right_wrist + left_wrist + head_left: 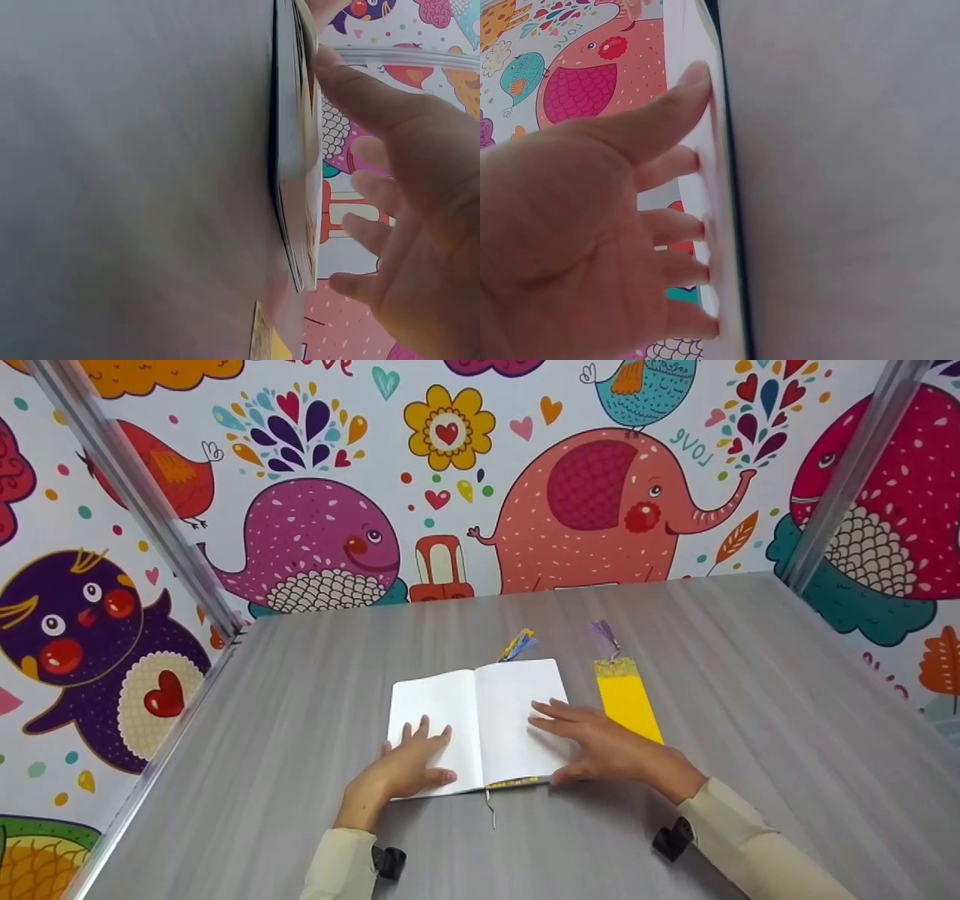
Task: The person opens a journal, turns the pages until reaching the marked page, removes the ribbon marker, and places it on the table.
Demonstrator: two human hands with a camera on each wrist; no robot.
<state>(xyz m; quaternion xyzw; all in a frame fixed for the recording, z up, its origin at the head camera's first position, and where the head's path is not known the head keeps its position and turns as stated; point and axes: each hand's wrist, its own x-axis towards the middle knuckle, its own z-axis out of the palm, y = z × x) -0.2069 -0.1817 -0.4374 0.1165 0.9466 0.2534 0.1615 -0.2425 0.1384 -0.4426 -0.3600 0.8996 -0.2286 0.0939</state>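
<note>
An open notebook (517, 712) with blank white pages lies in the middle of the table in the head view. My left hand (409, 765) rests on its left page, fingers spread; in the left wrist view the fingertips (699, 229) press on the paper. At the right page's outer edge is my right hand (611, 741), fingers extended. Its thumb touches the page edge (311, 75) in the right wrist view, while the other fingers stand apart from the paper. A yellow-and-blue tassel (517, 645) sticks out beyond the notebook's top, and a yellow strip (514, 784) shows under the right pages' bottom edge.
Right of the notebook lies a yellow bookmark (628, 701) with a purple tassel (602, 634), partly behind my right hand. A thin ribbon (491, 808) hangs from the notebook's spine onto the grey table (300, 690). Cartoon-printed walls (450, 502) enclose the table's back and sides.
</note>
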